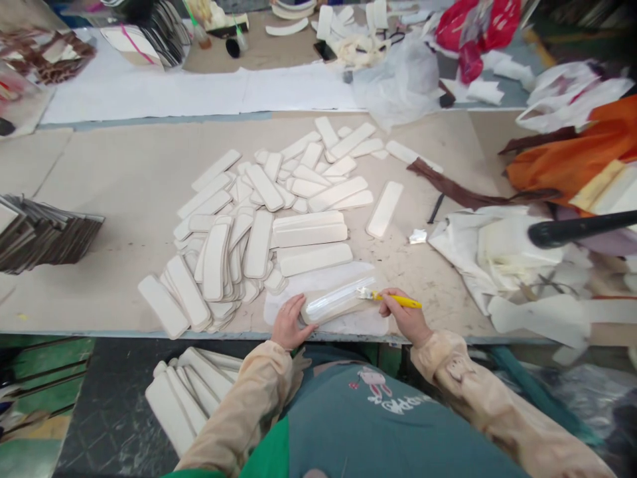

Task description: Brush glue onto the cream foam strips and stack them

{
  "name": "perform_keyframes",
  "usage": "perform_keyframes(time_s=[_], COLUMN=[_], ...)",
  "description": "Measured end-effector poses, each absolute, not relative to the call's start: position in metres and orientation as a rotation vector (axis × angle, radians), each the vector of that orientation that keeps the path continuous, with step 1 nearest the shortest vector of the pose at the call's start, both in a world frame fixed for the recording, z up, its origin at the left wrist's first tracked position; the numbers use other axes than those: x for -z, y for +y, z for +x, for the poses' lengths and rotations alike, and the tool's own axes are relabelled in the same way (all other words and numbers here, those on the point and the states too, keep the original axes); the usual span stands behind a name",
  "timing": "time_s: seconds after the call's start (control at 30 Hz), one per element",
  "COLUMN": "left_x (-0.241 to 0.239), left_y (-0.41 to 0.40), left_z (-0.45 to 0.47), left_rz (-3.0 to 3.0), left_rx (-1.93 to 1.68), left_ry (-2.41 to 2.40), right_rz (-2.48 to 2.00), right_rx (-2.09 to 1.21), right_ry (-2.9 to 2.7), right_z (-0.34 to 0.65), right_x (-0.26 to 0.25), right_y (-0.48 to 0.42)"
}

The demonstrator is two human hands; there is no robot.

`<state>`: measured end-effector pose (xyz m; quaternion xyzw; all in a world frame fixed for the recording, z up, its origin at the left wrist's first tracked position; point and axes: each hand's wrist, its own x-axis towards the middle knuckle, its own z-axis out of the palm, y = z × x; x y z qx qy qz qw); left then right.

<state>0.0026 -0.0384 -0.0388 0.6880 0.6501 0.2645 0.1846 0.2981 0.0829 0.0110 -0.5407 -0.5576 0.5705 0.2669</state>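
My right hand (pixel 405 318) is closed around the yellow handle of a small paintbrush (pixel 405 301). Its bristles touch the top of a long cream strip with rounded ends (pixel 336 300), where wet white streaks run along the length. At the strip's left end, my left hand (pixel 290 323) grips it between the thumb and fingers. Under the strip lies a white sheet (pixel 368 273) at the table's near edge. Just beyond are more cream strips (pixel 314 259), laid crosswise, and a large loose heap of similar strips (pixel 259 245) spreads left and away from me.
A stack of dark-edged pieces (pixel 50 232) stands at left. More strips (pixel 189 392) lie on a dark surface below the table edge. At right are a white container (pixel 517 242) with a black handle over it, brown strip material (pixel 458 186) and orange cloth (pixel 577 159).
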Motion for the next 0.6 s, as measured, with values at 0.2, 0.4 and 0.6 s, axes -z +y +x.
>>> perform_keyframes(time_s=[0.2, 0.4, 0.6], left_x=[0.037, 0.035, 0.036], left_y=[-0.038, -0.037, -0.038], left_z=[0.003, 0.004, 0.004], left_rz=[1.937, 1.91, 1.927], left_rx=[-0.748, -0.728, -0.731], left_ry=[1.838, 1.85, 1.846], right_rz=[-1.538, -1.534, -1.388], right_rx=[-1.421, -1.364, -1.488], right_ry=[-1.417, -1.367, -1.464], right_z=[0.325, 0.333, 0.302], right_x=[-0.009, -0.014, -0.022], right_y=[0.096, 0.096, 0.078])
